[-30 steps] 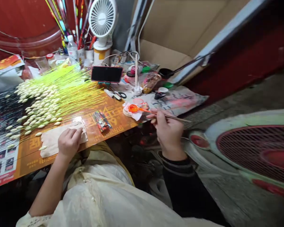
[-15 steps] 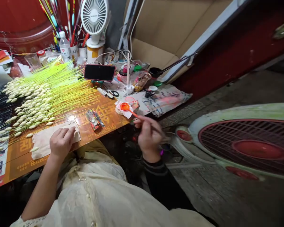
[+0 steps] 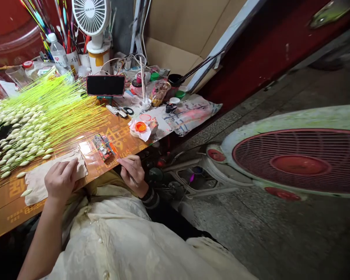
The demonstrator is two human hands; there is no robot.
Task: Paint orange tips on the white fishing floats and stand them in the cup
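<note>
My left hand (image 3: 61, 177) rests on a beige cloth (image 3: 36, 182) at the table's front edge. Its fingers are pinched together, and whatever they hold is hidden. My right hand (image 3: 133, 175) grips a paintbrush (image 3: 113, 148) coated in orange, its tip against a small paint-smeared block (image 3: 103, 147). Behind that hand, a small pot of orange paint (image 3: 140, 126) sits on crumpled white paper. Many pale fishing float bodies (image 3: 32, 136) with thin yellow-green stems (image 3: 64, 97) lie at the left; a couple rest on or beside the cloth.
A phone (image 3: 105, 85) stands upright at mid-table, with scissors (image 3: 128, 111) before it. Behind are a small white fan (image 3: 90, 15), a bottle (image 3: 58, 52) and paint jars (image 3: 160, 92). A large floor fan (image 3: 297, 163) stands to the right, near a plastic stool (image 3: 198, 175).
My right hand has moved left with the paintbrush, from the orange paint pot to the paint-smeared block. My left hand stays on the cloth. The whole view has shifted slightly.
</note>
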